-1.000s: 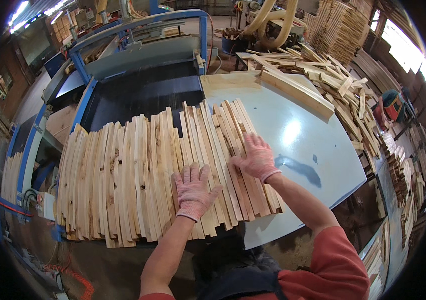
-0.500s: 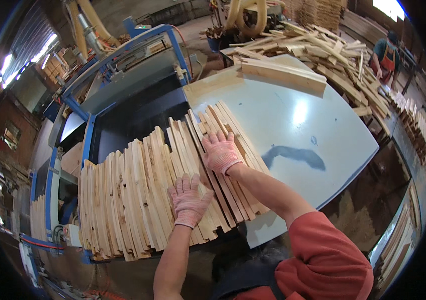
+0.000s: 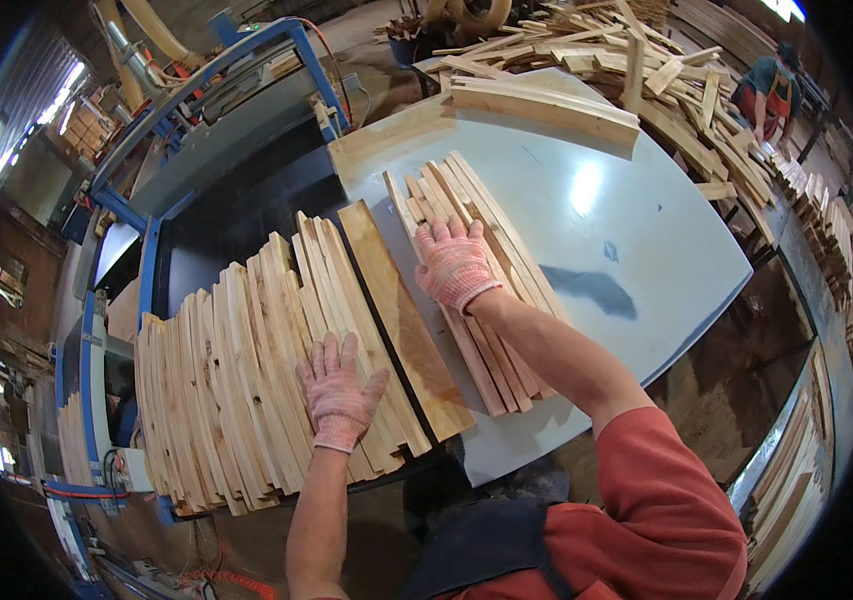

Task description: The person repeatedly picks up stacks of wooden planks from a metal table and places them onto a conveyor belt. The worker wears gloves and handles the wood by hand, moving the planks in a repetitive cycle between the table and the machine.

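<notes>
The left hand (image 3: 340,392) lies flat near the right end of the wide row of sticks (image 3: 247,370); the right hand (image 3: 455,258) covers a smaller bundle (image 3: 495,362) on the pale desk (image 3: 672,255). Both hands are spread, well apart; flat palms probably keep the sticks side by side.

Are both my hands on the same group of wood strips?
No, your left hand lies on the wide group and right hand on the narrow group.

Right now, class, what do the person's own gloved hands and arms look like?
The left hand and right hand wear wrist-length, mottled pink-and-white knitted gloves. The forearms are bare; the right sleeve is short red fabric.
</notes>
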### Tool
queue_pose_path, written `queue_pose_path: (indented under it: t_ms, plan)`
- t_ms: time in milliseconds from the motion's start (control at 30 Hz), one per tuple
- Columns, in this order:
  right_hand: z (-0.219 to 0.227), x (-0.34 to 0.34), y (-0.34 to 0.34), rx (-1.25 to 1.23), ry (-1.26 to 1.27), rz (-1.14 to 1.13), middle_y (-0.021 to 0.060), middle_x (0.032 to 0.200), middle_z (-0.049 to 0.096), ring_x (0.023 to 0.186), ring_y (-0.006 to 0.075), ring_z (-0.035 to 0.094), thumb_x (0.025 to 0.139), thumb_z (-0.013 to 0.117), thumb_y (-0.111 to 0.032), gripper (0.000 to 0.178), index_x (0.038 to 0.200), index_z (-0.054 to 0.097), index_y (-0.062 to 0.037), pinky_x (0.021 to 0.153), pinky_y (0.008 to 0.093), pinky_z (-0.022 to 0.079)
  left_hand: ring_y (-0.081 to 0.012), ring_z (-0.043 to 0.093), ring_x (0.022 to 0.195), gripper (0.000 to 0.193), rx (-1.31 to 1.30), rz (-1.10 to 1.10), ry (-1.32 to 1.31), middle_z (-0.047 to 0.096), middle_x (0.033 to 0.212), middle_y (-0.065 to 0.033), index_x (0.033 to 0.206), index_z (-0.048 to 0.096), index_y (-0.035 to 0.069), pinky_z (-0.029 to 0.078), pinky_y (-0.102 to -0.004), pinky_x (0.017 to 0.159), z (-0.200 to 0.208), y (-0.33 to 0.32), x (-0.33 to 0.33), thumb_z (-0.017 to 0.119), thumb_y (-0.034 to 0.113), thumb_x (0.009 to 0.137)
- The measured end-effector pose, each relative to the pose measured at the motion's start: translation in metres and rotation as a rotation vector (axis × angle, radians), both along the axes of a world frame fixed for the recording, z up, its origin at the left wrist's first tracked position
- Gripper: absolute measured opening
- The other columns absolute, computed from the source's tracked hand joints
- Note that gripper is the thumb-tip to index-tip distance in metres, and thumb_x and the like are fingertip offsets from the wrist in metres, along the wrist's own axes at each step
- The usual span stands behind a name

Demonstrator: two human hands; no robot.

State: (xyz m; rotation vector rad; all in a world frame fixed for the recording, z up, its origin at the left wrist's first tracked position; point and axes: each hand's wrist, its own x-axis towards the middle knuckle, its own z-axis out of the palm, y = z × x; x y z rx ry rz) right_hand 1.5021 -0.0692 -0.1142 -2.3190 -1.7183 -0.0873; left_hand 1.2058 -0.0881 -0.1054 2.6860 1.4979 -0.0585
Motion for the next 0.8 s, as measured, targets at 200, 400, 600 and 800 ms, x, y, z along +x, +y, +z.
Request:
queue_pose_path:
  t_ms: [200,400,600,800]
  plan:
    - [0.007,-0.068,0.005,-0.037,0.038,0.263,0.0258,0.159,0.050,0.152,0.0427,0.044,0.098,0.064,-0.030,0.066,0.155,0.049,-0.0012,0.126,0.0500,0.036,-0.0377,0.023,0.164,0.087,0.029,0.000,-0.017,0.032,0.175,-0.0199,0.168,0.039,0.013,0.008,-0.0553,0.135,0.007,-0.003,0.000,0.062,0.061,0.100]
    - [0.007,-0.110,-0.002,-0.358,0.363,-0.071,0.0327,0.144,0.058,0.132,0.0459,0.063,0.096,0.064,-0.016,0.055,0.145,0.050,0.0035,0.109,0.0512,0.055,-0.0384,0.034,0.160,0.084,-0.081,-0.058,-0.401,0.042,0.170,-0.0221,0.164,0.044,0.007,0.022,-0.0511,0.133,0.009,0.005,-0.038,0.071,0.050,0.098]
    - [-0.011,-0.124,-0.003,-0.085,0.595,-0.133,0.0216,0.117,0.073,0.115,0.0381,0.073,0.099,0.063,-0.024,0.047,0.142,0.055,-0.0077,0.100,0.0505,0.058,-0.0383,0.053,0.147,0.065,-0.130,0.052,-0.920,0.058,0.157,-0.0229,0.153,0.055,-0.004,0.040,-0.0439,0.124,0.040,-0.002,-0.200,0.075,0.022,0.097]
    - [-0.028,-0.140,-0.013,0.187,0.802,-0.099,0.0154,0.128,0.073,0.125,0.0299,0.068,0.108,0.056,-0.030,0.044,0.140,0.063,0.0000,0.110,0.0399,0.050,-0.0393,0.048,0.152,0.075,0.199,0.598,-0.769,0.051,0.162,-0.0248,0.159,0.047,-0.003,0.038,-0.0468,0.125,0.051,0.007,-0.402,0.076,0.026,0.096]
